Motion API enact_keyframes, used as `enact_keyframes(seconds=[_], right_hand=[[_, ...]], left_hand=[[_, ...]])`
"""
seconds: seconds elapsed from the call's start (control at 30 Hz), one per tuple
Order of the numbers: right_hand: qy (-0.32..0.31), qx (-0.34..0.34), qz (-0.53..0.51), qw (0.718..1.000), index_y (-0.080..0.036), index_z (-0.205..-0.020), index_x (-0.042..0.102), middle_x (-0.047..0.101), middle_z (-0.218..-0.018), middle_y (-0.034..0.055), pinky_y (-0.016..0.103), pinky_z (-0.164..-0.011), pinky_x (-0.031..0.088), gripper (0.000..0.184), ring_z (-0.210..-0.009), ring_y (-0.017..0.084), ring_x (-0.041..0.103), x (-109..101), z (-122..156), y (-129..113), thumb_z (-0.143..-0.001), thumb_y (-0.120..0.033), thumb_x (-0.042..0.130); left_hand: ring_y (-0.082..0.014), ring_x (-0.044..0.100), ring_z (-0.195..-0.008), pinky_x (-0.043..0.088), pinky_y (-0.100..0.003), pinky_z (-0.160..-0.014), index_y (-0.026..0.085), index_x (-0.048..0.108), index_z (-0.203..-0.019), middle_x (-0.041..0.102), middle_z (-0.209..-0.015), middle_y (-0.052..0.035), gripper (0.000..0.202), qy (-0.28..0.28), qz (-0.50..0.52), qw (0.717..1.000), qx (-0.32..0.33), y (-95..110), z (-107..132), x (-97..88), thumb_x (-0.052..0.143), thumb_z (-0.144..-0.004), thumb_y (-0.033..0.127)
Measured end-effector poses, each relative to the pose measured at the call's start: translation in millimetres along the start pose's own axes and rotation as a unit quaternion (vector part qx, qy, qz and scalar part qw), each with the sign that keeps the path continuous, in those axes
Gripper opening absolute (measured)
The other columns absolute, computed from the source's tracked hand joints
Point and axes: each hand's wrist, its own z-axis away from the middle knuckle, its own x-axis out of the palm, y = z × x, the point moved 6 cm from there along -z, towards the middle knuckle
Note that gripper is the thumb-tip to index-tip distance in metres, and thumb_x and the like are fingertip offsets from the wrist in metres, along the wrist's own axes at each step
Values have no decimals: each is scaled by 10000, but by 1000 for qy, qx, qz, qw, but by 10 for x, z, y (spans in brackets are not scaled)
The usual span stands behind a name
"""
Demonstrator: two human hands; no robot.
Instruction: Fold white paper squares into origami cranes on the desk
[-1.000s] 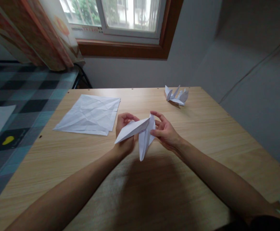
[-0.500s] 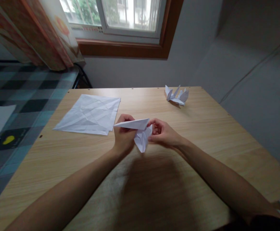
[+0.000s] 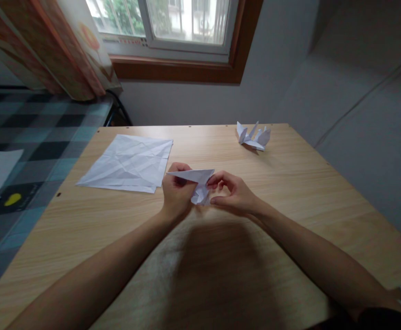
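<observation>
A white folded paper piece (image 3: 195,178) is held just above the middle of the wooden table (image 3: 290,192). My left hand (image 3: 175,195) grips its left side, fingers curled round the pointed flap. My right hand (image 3: 233,195) pinches the right end with thumb and fingertips. The lower part of the paper is tucked between both hands and partly hidden.
A stack of creased white sheets (image 3: 128,162) lies to the left on the table. A finished white origami figure (image 3: 253,136) stands at the far right. A checked blanket (image 3: 21,151) lies beside the table on the left, a window (image 3: 173,27) behind.
The long lower flap that hung down has been folded up and now lies short between my hands. The upper flap went from slanted to nearly level. Both hands drew closer together.
</observation>
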Motion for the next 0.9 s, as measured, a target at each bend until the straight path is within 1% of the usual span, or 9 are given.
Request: enact_keyframes(seconds=[0.07,0.17,0.2,0.33,0.4,0.5,0.57,0.7,0.9], right_hand=[[-20,-9,22,1000,-234,-978,676,678,-902,14,312,-735,440,319,-800,176,586,42,12,-8,-710,-325,823],[-13,-44,61,997,-238,-833,688,668,-810,12,327,-747,459,111,-775,180,590,42,12,-66,-791,-309,763],[-6,-61,76,995,-241,-782,685,664,-782,15,331,-746,464,89,-773,184,594,29,9,-97,-818,-303,738],[28,-119,132,984,-255,-743,683,701,-821,38,362,-781,497,113,-815,203,631,-70,13,-213,-854,-239,670],[54,-129,152,978,-263,-753,671,734,-887,44,384,-822,516,117,-853,212,659,-136,34,-227,-850,-205,640],[111,-127,178,969,-276,-804,657,762,-968,41,386,-810,549,114,-861,213,693,-243,82,-199,-843,-179,612],[163,-138,191,958,-285,-843,652,768,-990,35,380,-801,564,134,-881,215,710,-319,118,-195,-837,-161,601],[231,-151,216,937,-289,-778,636,773,-962,27,401,-829,565,144,-927,232,720,-462,132,-219,-805,-157,586],[231,-116,206,944,-258,-639,644,767,-841,21,395,-821,549,188,-818,222,712,-699,53,-118,-724,-135,530]], left_hand=[[-85,427,-506,344,-210,-474,204,528,-699,487,-581,65,169,-1,-5,1000,-8,-13,6,-4,669,-610,224],[-87,407,-514,324,-212,-471,201,536,-702,491,-599,59,140,-7,-28,1000,11,9,-2,-18,637,-605,198],[-91,419,-531,329,-212,-480,199,540,-703,504,-616,53,134,-9,-38,999,24,22,-9,-28,627,-602,186],[-108,476,-618,376,-220,-550,196,549,-731,537,-679,40,183,-9,-77,993,89,89,-51,-80,606,-568,134],[-114,490,-650,399,-224,-586,197,543,-739,545,-705,37,201,16,-91,990,106,110,-76,-117,605,-564,120],[-115,487,-649,413,-222,-583,206,522,-765,532,-707,39,185,85,-78,991,61,71,-112,-178,628,-625,149],[-111,483,-627,416,-215,-556,213,502,-783,521,-698,43,190,109,-57,992,14,24,-129,-181,637,-656,169],[-108,507,-602,406,-197,-497,213,500,-790,543,-699,40,219,96,-34,994,-39,-43,-167,-149,598,-617,121],[-119,514,-536,373,-202,-442,191,575,-732,595,-618,18,151,75,-84,988,-104,-263,-228,-208,623,-606,124]])
